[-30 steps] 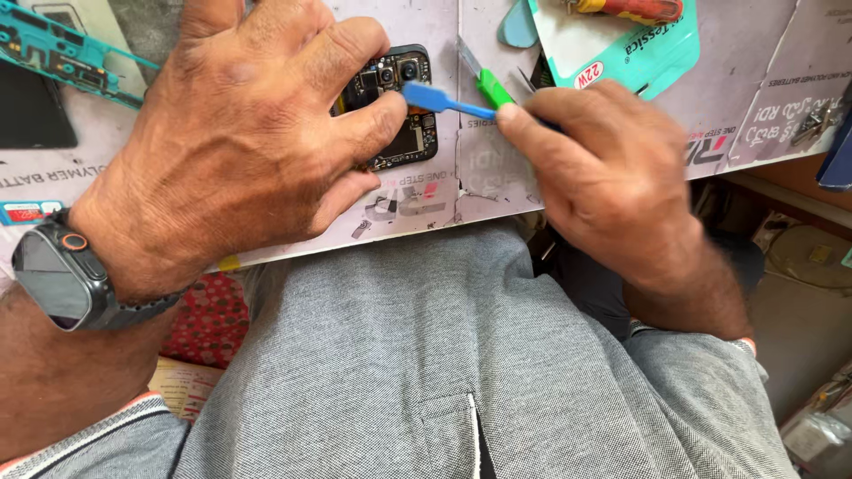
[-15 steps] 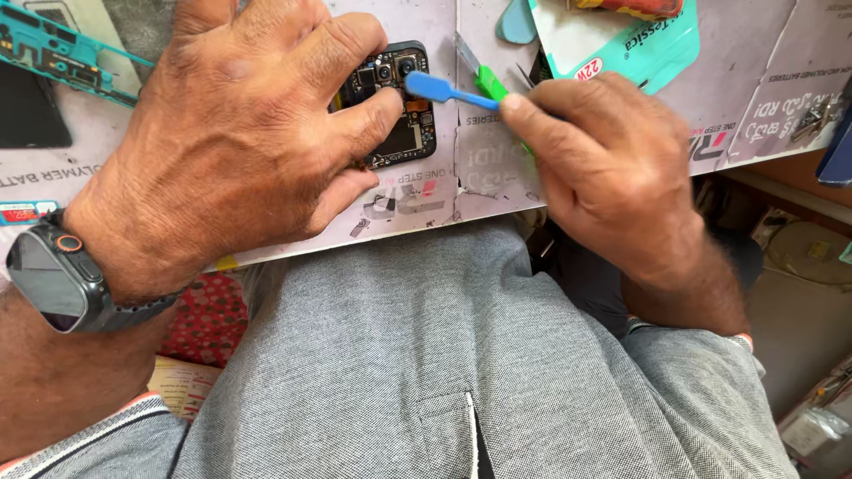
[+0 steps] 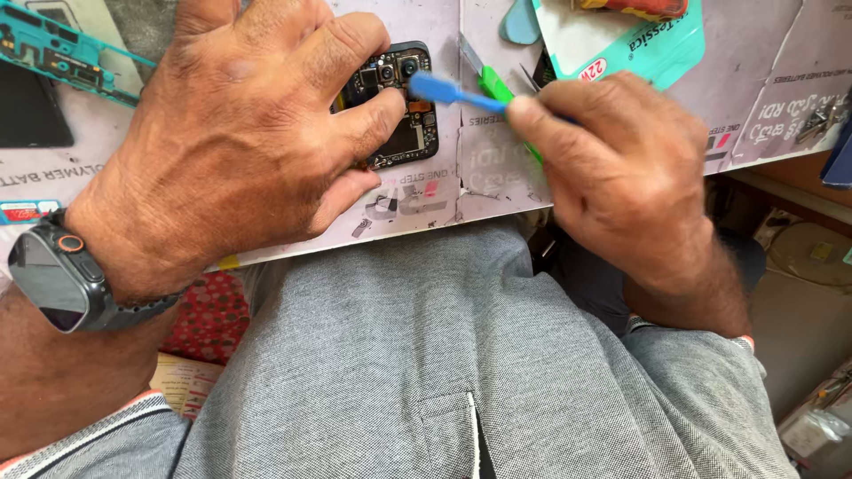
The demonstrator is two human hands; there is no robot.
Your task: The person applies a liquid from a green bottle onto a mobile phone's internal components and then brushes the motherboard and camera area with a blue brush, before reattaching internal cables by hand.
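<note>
Near the upper middle of the frame: a small black opened phone (image 3: pixel 404 106) with bare circuit board and round camera lenses, lying flat on a pale grey printed cardboard sheet (image 3: pixel 497 182) across the lap. Left hand (image 3: pixel 240 151) over the phone from the left, fingers curled and pressing it down, thumb against its lower right edge, so most of the phone is covered. Right hand (image 3: pixel 621 168) at the right centre, closed in a pinch on a thin blue and green plastic prying tool (image 3: pixel 453 90); blue tip just beside the camera lenses, seemingly touching the board there, though contact cannot be confirmed.

Step in hand, by judgement: working the tip at a connector or part near the cameras, with the phone held steady. Next move calls for a shallow angle, light pressure and a firm left hold, not to slip onto the lenses.

Also in view: dark smartwatch (image 3: pixel 53 279) on the left wrist, lower left; teal plastic frame (image 3: pixel 53 44), upper left; teal packet (image 3: pixel 657 44), upper right; grey trousers (image 3: pixel 426 355) below.
</note>
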